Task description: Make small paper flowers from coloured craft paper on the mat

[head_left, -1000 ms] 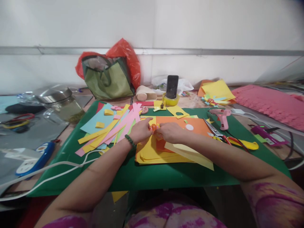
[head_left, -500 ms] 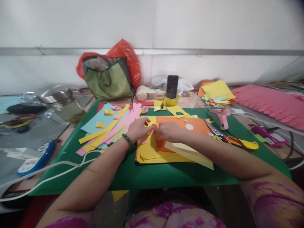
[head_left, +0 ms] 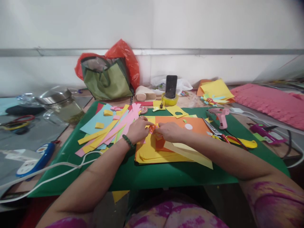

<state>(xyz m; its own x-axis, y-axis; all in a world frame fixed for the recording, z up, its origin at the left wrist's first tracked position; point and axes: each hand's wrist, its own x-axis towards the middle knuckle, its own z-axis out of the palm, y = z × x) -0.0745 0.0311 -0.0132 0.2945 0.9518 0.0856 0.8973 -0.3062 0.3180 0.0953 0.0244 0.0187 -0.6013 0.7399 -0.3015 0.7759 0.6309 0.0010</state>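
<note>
A small orange-and-pink paper piece (head_left: 152, 129) is between my two hands, above the stack of coloured sheets; its exact shape is too small to tell. My right hand (head_left: 170, 131) is closed with the fingertips pinching its right side. My left hand (head_left: 137, 131), a green bead bracelet at the wrist, is curled with thumb and finger closed at its left side. Under them lie a yellow sheet (head_left: 148, 153) and an orange sheet (head_left: 198, 124), with a white paper circle (head_left: 188, 126) on the orange one. A pale yellow strip (head_left: 190, 153) lies beneath my right wrist.
Left on the green mat (head_left: 123, 180) are coloured paper strips (head_left: 114, 126). Scissors (head_left: 215, 130) and a pink glue gun (head_left: 220, 117) lie right. Behind stand a phone (head_left: 171, 86) on a tape roll (head_left: 170, 100) and a green bag (head_left: 106, 80). A white cable (head_left: 57, 164) crosses the left.
My left fingers, more outstretched before, have curled in at the paper piece, and that hand has shifted slightly. My right hand keeps its pinch in nearly the same place.
</note>
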